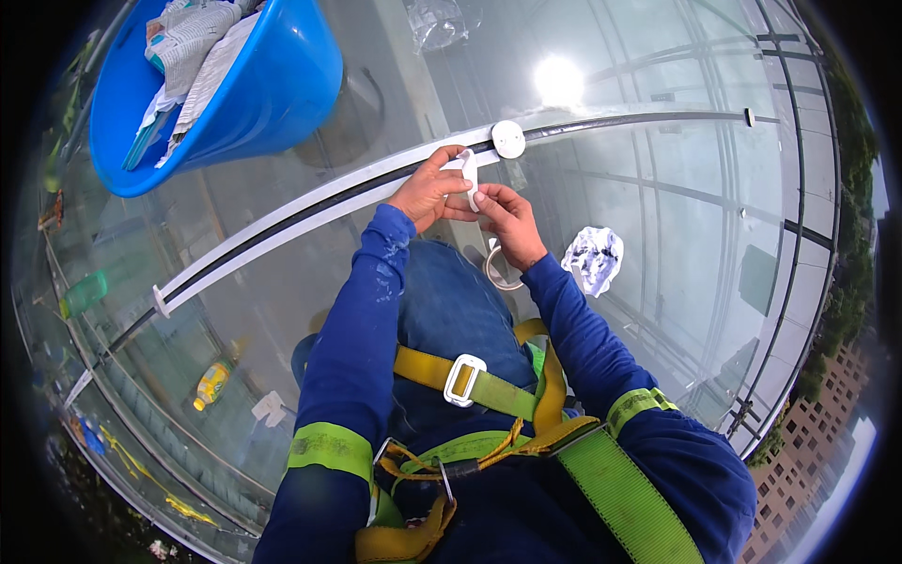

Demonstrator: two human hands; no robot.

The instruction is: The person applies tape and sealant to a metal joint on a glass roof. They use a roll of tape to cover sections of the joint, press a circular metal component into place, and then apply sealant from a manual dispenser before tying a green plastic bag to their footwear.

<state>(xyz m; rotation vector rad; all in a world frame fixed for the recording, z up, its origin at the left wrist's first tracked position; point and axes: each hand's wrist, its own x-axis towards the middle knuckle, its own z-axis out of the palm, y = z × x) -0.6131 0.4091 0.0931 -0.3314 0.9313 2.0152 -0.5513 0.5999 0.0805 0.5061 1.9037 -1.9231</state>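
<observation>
My left hand (432,191) pinches a short white strip of tape (470,175) between thumb and fingers. On the strip's lower end, my right hand (510,224) closes its thumb and forefinger. Both hands are over the glass, just on my side of a black joint (658,118). White tape bands (272,210) run along both sides of the joint's left part. A round white disc (508,140) sits on the joint beyond my fingers. Partly behind my right hand is a tape roll (503,273), and to its right lies a crumpled white rag (594,260) with dark stains.
A blue bucket (291,75) with folded newspapers (193,52) stands at the far left. Clear crumpled plastic (437,23) lies at the top. A yellow bottle (212,383) and a green bottle (85,293) are at left. Harness straps (620,489) cross my body.
</observation>
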